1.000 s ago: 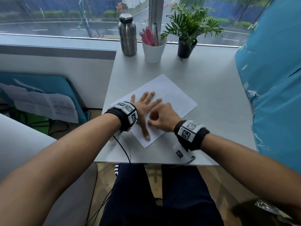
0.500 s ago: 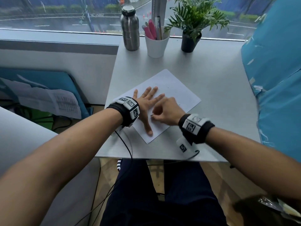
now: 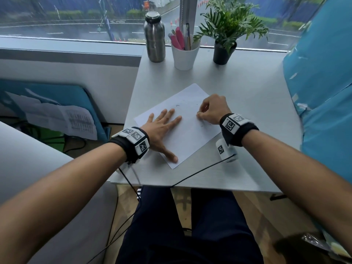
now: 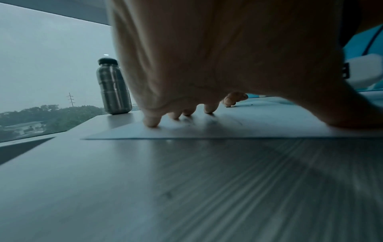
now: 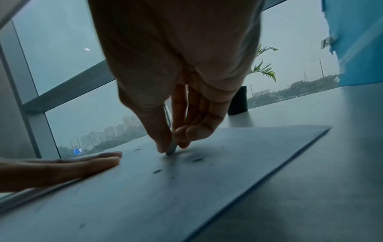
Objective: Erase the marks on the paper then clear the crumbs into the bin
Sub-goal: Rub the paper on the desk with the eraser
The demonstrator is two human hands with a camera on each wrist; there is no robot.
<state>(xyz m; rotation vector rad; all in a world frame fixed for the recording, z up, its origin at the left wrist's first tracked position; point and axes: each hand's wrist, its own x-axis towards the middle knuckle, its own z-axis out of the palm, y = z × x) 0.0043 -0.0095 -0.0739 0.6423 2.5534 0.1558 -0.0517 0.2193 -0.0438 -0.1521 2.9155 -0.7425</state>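
A white sheet of paper (image 3: 190, 130) lies askew on the grey table (image 3: 247, 88). My left hand (image 3: 162, 126) lies flat on its left half with straight, spread fingers (image 4: 151, 121), pressing it down. My right hand (image 3: 200, 116) is over the right half and pinches a small pale eraser (image 5: 172, 148) between thumb and fingertips, its tip on the paper (image 5: 207, 180). Dark crumbs (image 5: 197, 159) and a short mark (image 3: 177, 105) are scattered on the sheet. No bin is in view.
At the table's far edge stand a steel bottle (image 3: 154, 38), a white cup of pens (image 3: 184, 55) and a potted plant (image 3: 226, 35). A blue padded surface (image 3: 323, 92) borders the right side. Wrist cables (image 3: 190, 178) trail over the near edge.
My right hand has moved away from the left hand, to the right and further up the paper. The left hand stays flat on the sheet. A short mark shows where the right hand was.
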